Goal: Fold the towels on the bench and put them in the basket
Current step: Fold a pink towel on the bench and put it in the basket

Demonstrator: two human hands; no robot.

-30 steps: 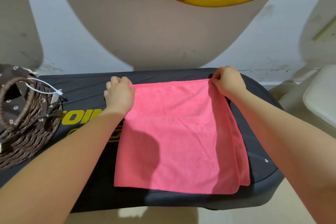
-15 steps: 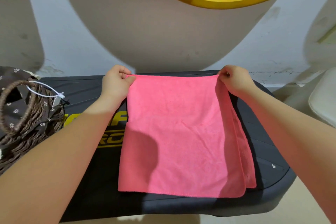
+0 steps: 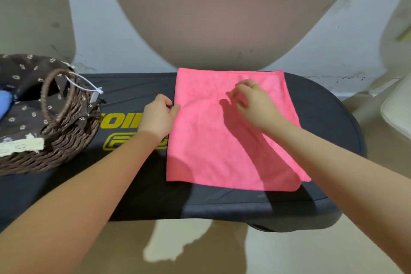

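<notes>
1. The pink towel (image 3: pixel 231 135) lies flat, folded into layers, toward the right end of the bench (image 3: pixel 329 118), its far hem along the bench's back edge.
2. It looks light, soft and limp, so it will likely sag unless taken by 2 corners or an edge.
3. The left hand (image 3: pixel 159 115) pinches the towel's left edge.
4. The right hand (image 3: pixel 253 104) hovers, loosely curled and holding nothing, over its middle.
5. The wicker basket (image 3: pixel 55 140) sits at the bench's left end.

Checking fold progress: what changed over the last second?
Both hands let go of the pink towel's far corners. The left hand came back to its left edge; the right hand now hovers over the middle. The towel stays flat, folded double on the bench; basket unmoved.
</notes>
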